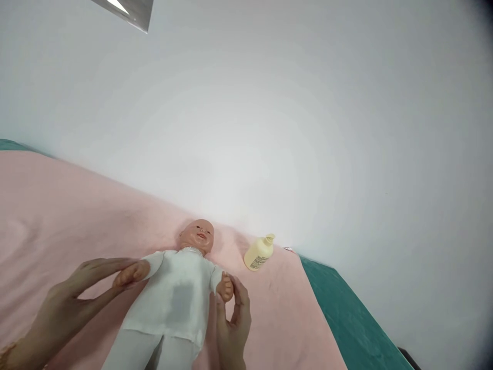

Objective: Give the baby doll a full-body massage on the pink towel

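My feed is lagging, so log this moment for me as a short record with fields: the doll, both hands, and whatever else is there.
doll: on its back, white clothes, head toward the wall
left hand: fingers around one doll hand
right hand: holds the other doll hand
bottle: cream pump bottle, lying beside the doll's head, untouched
blanket: pink, under doll and bottle
surface: teal, right of the blanket

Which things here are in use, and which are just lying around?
In use: doll, its hands held by the left hand and the right hand.
Lying about: bottle beside the doll's head, pink blanket underneath, green mat.
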Demonstrator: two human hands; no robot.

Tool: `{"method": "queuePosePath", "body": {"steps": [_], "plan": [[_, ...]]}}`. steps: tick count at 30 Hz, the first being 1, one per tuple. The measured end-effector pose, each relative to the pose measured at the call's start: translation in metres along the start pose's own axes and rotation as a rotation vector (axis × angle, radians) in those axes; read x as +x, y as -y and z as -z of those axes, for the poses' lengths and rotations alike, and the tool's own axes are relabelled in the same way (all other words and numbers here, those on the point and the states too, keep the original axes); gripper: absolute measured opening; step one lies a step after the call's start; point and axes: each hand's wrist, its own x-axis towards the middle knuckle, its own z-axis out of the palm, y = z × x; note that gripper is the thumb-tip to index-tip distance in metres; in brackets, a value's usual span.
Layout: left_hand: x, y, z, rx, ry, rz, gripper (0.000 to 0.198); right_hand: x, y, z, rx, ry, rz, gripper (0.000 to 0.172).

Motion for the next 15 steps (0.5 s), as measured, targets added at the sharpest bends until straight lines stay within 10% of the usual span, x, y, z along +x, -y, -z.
{"method": "queuePosePath", "body": {"steps": [6,15], "plan": [[-0.005,-0.007,-0.019,-0.157,0.133,-0.495,0.028,-0.003,0.019,-0.014,-0.046,0.305,0.502,0.050],[-0.018,-0.004,-0.033,0.002,0.226,-0.679,0.031,0.003,0.030,-0.016,-0.151,0.457,0.626,0.037]]}}
